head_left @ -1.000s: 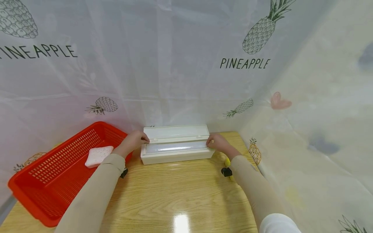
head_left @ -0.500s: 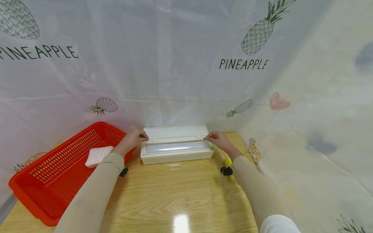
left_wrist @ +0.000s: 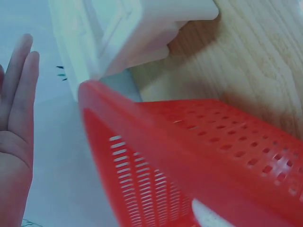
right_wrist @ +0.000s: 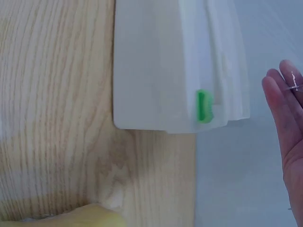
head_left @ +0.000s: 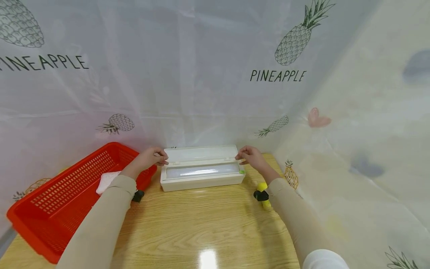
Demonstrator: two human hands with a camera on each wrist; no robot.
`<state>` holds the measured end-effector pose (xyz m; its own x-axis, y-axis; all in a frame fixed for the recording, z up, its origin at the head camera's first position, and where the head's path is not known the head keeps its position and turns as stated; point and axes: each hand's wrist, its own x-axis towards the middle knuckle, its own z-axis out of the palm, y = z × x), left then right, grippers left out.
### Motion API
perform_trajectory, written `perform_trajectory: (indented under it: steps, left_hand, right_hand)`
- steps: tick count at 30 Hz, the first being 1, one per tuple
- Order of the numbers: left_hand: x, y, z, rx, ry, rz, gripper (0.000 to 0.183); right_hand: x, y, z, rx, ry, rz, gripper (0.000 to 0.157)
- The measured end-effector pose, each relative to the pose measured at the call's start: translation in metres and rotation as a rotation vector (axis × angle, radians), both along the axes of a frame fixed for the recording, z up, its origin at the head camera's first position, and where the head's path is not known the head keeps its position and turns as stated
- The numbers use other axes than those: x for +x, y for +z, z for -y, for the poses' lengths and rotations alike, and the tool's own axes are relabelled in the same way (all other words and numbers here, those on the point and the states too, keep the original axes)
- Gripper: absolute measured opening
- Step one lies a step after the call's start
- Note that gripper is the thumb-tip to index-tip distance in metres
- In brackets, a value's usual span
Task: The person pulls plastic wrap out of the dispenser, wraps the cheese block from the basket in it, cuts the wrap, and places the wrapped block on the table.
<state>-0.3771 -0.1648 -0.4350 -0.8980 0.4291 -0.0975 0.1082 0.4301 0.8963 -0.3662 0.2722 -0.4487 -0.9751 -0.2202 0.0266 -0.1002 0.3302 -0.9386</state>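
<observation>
At the far left of the table [head_left: 188,228], a red perforated basket [head_left: 37,224] sits at a slant, a white sponge [head_left: 106,181] lying inside it. Your left forearm crosses above the basket, a black device [head_left: 137,196] showing at the wrist. Your left hand [head_left: 150,158] is raised just beside the left end of the white box. In the left wrist view, two of its fingers [left_wrist: 22,90] extend straight; thumb contact is out of sight there, so whether you grasp anything on this side cannot be told.

Centre: the white box [head_left: 203,183] rests near the back edge of the table, long side toward you, between your hands. Its lid [head_left: 201,152] is tipped back; the long compartment exposes a glossy translucent surface [head_left: 202,170]. A green slider [right_wrist: 204,107] sits at the right end of the box.

Right of it, your right hand [head_left: 252,157] is up beside the lid, thumb and fingers together, pinching clear film [right_wrist: 294,87] that glints at the fingertips. Below your right wrist, near its black device [head_left: 261,195], lies a yellow object [head_left: 266,205], partly hidden. Pineapple-printed sheeting [head_left: 208,97] hangs behind.
</observation>
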Motion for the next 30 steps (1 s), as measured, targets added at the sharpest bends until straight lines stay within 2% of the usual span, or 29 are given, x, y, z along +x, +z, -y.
perform_trajectory:
  steps: [6, 10, 13, 17, 19, 23, 30]
  left_hand:
    - [0.004, 0.018, -0.002, 0.034, 0.043, -0.004, 0.018]
    - [0.007, 0.022, -0.004, 0.076, 0.037, 0.013, 0.017]
    - [0.009, 0.025, -0.004, 0.123, 0.060, 0.028, 0.015]
    - [0.010, 0.033, -0.004, 0.179, 0.082, 0.004, 0.015]
    - [0.010, 0.038, -0.005, 0.195, 0.085, -0.034, 0.015]
    - [0.014, 0.050, -0.010, 0.174, 0.102, -0.161, 0.017]
    - [0.020, 0.070, -0.016, 0.130, 0.190, -0.347, 0.021]
  right_hand:
    - [0.002, 0.021, 0.006, -0.039, -0.026, -0.053, 0.021]
    - [0.005, 0.032, 0.005, -0.015, -0.047, -0.070, 0.020]
    - [0.007, 0.041, 0.005, 0.031, -0.047, -0.100, 0.018]
    - [0.006, 0.054, 0.006, 0.047, -0.043, -0.137, 0.019]
    - [0.005, 0.059, 0.005, 0.051, -0.054, -0.145, 0.022]
    - [0.004, 0.070, 0.007, 0.065, -0.094, -0.183, 0.026]
    - [0.009, 0.092, 0.013, 0.070, -0.156, -0.285, 0.033]
